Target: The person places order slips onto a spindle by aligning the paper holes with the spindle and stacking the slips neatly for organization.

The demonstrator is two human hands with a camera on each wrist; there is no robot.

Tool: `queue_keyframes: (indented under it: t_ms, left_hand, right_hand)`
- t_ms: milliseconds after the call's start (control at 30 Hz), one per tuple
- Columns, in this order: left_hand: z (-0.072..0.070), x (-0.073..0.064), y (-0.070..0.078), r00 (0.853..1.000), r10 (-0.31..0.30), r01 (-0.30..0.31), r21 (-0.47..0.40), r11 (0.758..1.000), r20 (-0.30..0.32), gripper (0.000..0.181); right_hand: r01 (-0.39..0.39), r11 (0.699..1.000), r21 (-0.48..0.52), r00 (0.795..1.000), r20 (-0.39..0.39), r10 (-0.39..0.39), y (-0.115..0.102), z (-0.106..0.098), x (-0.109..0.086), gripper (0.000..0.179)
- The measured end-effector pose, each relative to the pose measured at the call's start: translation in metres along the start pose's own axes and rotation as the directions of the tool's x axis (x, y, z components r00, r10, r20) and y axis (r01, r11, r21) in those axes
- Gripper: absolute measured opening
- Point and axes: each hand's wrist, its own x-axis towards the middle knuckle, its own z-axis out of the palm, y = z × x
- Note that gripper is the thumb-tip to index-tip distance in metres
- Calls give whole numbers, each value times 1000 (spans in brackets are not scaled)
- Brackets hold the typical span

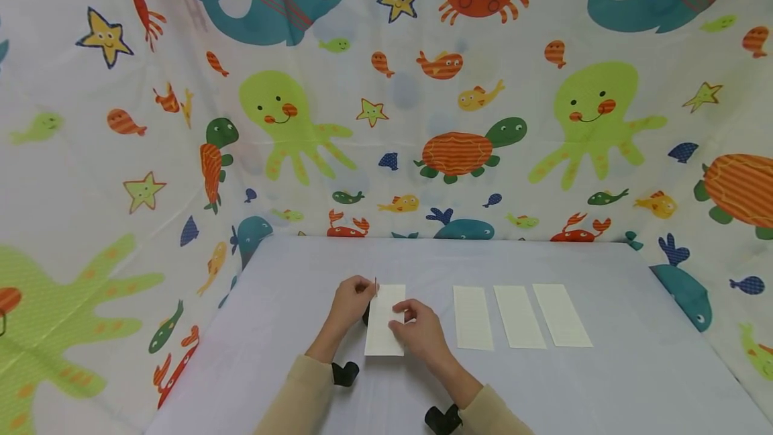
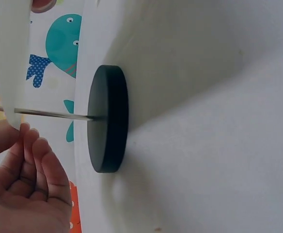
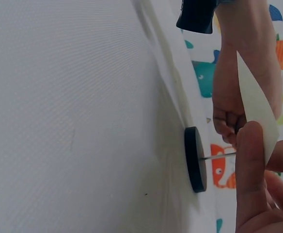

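Note:
My left hand (image 1: 350,302) pinches the upper left corner of a white paper slip (image 1: 382,337). On the slip's right edge, the thumb and fingers of my right hand (image 1: 423,334) grip it. A paper spike, with a round black base (image 2: 107,119) and a thin metal rod (image 2: 59,115), stands on the table under the slip. The rod passes through the slip's corner beside the left fingertips, and its tip shows above the paper in the head view. Well below the slip sits the base, mostly hidden from the head view. The right wrist view shows the slip bent between the right fingers.
Three more white paper slips lie in a row to the right: one nearest (image 1: 473,317), a middle one (image 1: 519,316) and a far one (image 1: 561,314). A white cloth covers the table (image 1: 628,381). Behind it hangs a curtain (image 1: 398,173) printed with sea animals.

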Motion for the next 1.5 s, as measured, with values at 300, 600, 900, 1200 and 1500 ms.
queue_keyframes:
  t_ms: [300, 600, 900, 1200, 1500]
  left_hand:
    - [6, 3, -12, 1000, 2, -2, 47, 999, -4, 13]
    - [8, 5, -17, 997, 71, -73, 113, 991, 29, 11]
    - [10, 7, -21, 997, 38, -49, 179, 983, 69, 11]
    - [12, 8, -25, 996, 77, -87, 232, 969, 52, 11]
    - [5, -1, -21, 993, 98, -109, 224, 968, 59, 8]
  right_hand:
    - [14, 998, -64, 999, 37, -11, 8, 1, -3, 23]
    - [29, 987, -156, 995, 98, -14, 16, 2, -4, 19]
    - [27, 987, -160, 989, 148, -3, 20, 1, -7, 18]
    - [28, 989, -142, 984, 181, -2, 23, -1, -8, 18]
    - [7, 992, -130, 979, 203, 19, 20, -2, -8, 18]
